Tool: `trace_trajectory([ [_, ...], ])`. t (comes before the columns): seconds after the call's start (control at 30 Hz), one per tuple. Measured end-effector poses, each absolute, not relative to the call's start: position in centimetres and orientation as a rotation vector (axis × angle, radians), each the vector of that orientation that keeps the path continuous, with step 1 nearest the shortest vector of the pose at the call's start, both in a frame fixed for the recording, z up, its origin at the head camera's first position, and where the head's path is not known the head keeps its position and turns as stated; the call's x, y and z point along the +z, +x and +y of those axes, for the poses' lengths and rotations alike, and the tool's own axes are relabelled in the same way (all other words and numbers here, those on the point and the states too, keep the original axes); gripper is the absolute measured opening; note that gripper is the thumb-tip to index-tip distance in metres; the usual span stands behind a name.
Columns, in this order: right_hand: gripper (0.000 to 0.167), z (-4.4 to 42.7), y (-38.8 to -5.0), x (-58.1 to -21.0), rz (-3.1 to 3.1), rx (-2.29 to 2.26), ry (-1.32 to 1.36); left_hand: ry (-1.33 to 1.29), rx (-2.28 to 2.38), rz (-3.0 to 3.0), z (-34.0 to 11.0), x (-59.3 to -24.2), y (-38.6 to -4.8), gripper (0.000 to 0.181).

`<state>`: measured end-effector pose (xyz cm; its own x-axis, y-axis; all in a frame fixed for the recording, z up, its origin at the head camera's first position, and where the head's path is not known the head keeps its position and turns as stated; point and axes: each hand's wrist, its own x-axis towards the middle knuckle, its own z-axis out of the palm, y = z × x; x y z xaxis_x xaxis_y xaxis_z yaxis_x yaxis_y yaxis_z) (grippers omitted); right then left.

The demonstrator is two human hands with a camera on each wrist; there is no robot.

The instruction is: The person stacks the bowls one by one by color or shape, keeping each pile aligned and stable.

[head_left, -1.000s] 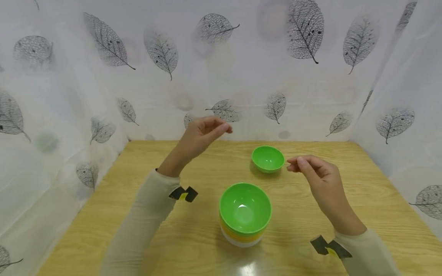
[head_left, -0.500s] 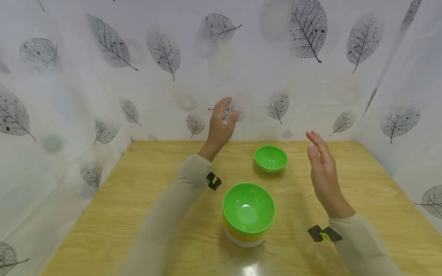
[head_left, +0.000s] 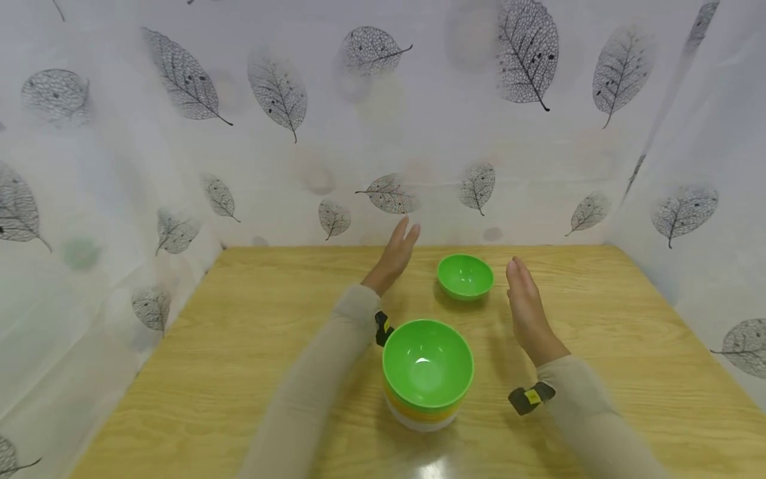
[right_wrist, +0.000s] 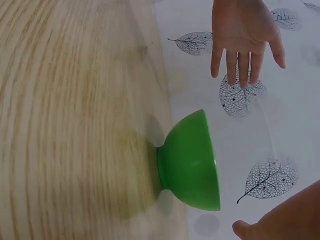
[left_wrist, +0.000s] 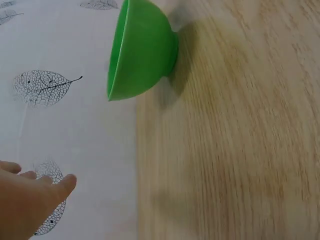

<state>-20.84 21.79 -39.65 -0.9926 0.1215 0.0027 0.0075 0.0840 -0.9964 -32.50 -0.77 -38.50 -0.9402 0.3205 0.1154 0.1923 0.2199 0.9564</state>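
A single green bowl [head_left: 465, 278] stands upright towards the back of the table, between the two hands. My left hand [head_left: 395, 256] is to its left and my right hand [head_left: 528, 309] to its right, both with straight fingers and apart from the bowl. The same green bowl [left_wrist: 145, 52] shows in the left wrist view, and the right wrist view has the green bowl [right_wrist: 190, 162] with my left hand [right_wrist: 245, 37] spread beyond it. Nearer to me stands a stack of bowls [head_left: 427, 366], green on top with yellow and white below.
The wooden table [head_left: 239, 346] carries the stack in front and the lone bowl behind. A whitish curtain [head_left: 437, 126] with printed leaves hangs around its back and sides.
Both hands have straightened from curled fingers, rising and then lowering. They have moved inward to either side of the rear green bowl. The bowls have stayed put.
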Motion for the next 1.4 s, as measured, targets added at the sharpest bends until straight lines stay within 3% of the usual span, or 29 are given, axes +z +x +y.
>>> trace_trajectory([
  [0.63, 0.077, 21.7, -21.8, -41.2, -1.833, 2.762, -0.394, 0.566, 1.609, 1.844, -0.5, -42.3, -32.9, 0.078],
  [0.83, 0.081, 21.6, -21.9, -41.7, -1.791, 2.807, -0.385, 0.571, 1.51, 1.861, -0.1, -42.8, -32.8, 0.077],
  [1.4, 0.07, 21.2, -22.6, -42.1, -1.745, 2.846, -0.32, 0.652, 1.46, 1.878, 0.0, -42.8, -32.4, 0.077],
])
